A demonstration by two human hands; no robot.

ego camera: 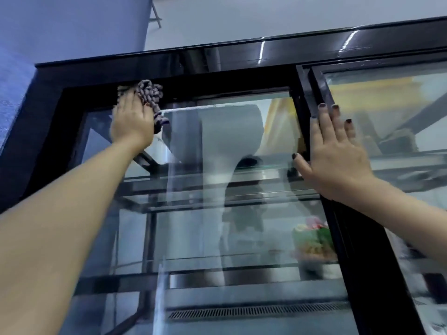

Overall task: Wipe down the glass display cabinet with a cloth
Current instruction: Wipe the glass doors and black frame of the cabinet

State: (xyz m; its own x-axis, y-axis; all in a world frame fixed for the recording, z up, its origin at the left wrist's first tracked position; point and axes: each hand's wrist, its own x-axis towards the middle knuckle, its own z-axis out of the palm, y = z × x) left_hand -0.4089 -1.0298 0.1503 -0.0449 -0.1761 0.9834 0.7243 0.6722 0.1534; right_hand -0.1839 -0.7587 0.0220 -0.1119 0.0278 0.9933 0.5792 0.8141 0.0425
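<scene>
The glass display cabinet fills the view. The right hand lies flat against it, grip open, bracing. The left hand, fingers straight, presses the cloth to its upper left corner. Overlapping downward strokes under even pressure should avoid streaks.

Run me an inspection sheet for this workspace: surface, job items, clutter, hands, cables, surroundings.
Surface: glass door, black frame, smeary reflections.
Job's things: cloth bunched at the door's top-left corner.
Clutter: green and pink item on an inner shelf, blurred.
Grippers: left hand presses the cloth flat; right hand flat across the centre post.
Cables: nothing seen.
Surroundings: blue-grey wall behind; vent grille low inside.
</scene>
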